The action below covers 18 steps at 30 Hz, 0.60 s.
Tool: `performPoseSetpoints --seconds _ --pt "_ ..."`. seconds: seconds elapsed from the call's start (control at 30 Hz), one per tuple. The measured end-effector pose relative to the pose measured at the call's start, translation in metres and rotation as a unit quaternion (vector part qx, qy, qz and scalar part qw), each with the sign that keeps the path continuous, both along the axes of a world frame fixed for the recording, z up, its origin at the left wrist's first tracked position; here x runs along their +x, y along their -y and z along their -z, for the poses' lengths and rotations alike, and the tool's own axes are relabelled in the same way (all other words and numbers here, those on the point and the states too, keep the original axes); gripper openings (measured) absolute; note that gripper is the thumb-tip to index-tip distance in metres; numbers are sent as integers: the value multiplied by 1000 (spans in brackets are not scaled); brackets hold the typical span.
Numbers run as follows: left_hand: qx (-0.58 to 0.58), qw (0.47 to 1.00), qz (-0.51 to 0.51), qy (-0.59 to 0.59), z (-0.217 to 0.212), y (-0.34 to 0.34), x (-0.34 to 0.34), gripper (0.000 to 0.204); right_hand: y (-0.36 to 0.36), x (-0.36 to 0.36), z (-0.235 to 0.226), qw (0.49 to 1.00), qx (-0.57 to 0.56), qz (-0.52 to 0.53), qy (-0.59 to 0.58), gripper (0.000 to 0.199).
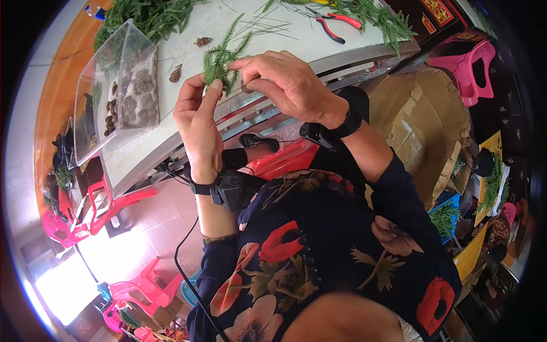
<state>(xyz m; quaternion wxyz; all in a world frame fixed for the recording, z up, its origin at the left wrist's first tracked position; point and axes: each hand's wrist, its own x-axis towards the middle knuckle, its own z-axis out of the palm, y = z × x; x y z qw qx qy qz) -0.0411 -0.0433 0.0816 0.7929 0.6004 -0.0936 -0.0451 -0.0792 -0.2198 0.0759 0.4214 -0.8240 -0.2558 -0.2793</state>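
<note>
My left hand (199, 117) pinches a green artificial pine sprig (219, 65) near its base, above the table's front edge. Close on its right, my right hand (285, 85) is closed, its index finger touching the sprig's side. A small brown piece shows by the right thumb tip; its kind is too hidden to tell. Two small pine cones, one (203, 41) beyond the sprig and another (175, 73) left of it, lie on the white table (273, 43). Thin wires (265, 25) are scattered behind the sprig.
A clear plastic box (122, 122) with pine cones stands at the left. Red-handled pliers (336, 27) lie at the back right, near more green sprigs (387, 25). Right of me is a large cardboard box (424, 114); pink chairs (470, 71) stand around. A dark cable (181, 256) hangs at my left arm.
</note>
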Motion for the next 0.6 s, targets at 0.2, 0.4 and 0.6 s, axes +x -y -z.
performPoseSetpoints --seconds 0.2,0.4,0.6 --pt "22 1000 6 -13 -5 0 -2 19 -6 -7 -2 968 197 -40 -153 5" --pt "5 998 -2 -55 7 -13 8 23 -6 -7 0 923 302 -60 -231 10" --pt "-177 960 30 -216 19 -29 20 30 9 -11 1 841 443 -58 -304 16"
